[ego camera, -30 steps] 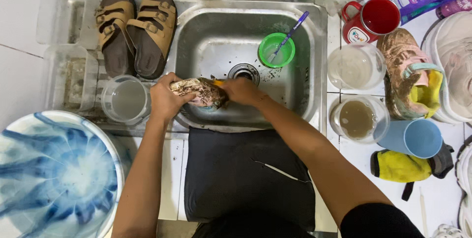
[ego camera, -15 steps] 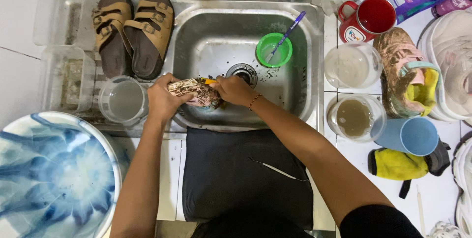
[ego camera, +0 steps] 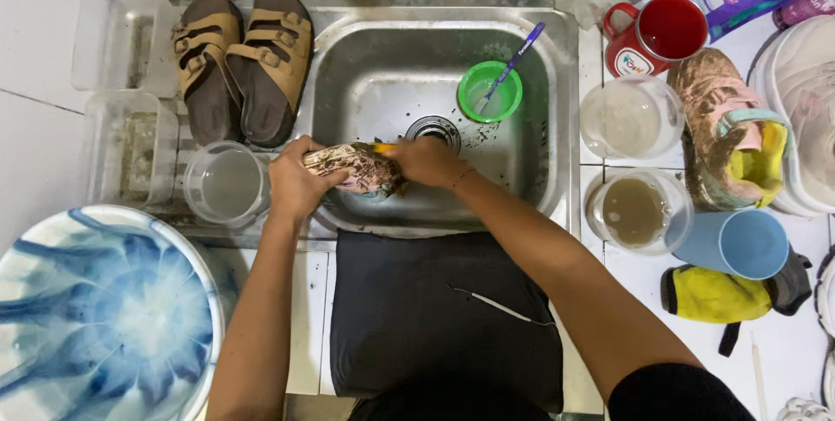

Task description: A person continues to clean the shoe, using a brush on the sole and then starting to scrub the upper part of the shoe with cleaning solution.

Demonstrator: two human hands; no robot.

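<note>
With left hand (ego camera: pixel 296 182) fingers clamped on the muddy shoe (ego camera: pixel 357 169) and right hand (ego camera: pixel 426 160) gripping a brush, hard scrubbing could fling grime over the sink (ego camera: pixel 557 125) rim into the clear cup (ego camera: pixel 224 184).

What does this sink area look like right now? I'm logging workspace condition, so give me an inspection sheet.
Surface: steel sink, dirt specks around the drain; white tiled counter.
Job's things: muddy shoe held over the sink; an orange tool partly hidden in the right hand.
Clutter: brown sandals, green cup with toothbrush, red mug, clear tubs, one of murky water, dirty child's shoe, blue cup, blue-white basin.
Grippers: left hand grips the shoe; right hand on it.
Cables: nothing seen.
Surroundings: white tiles.
</note>
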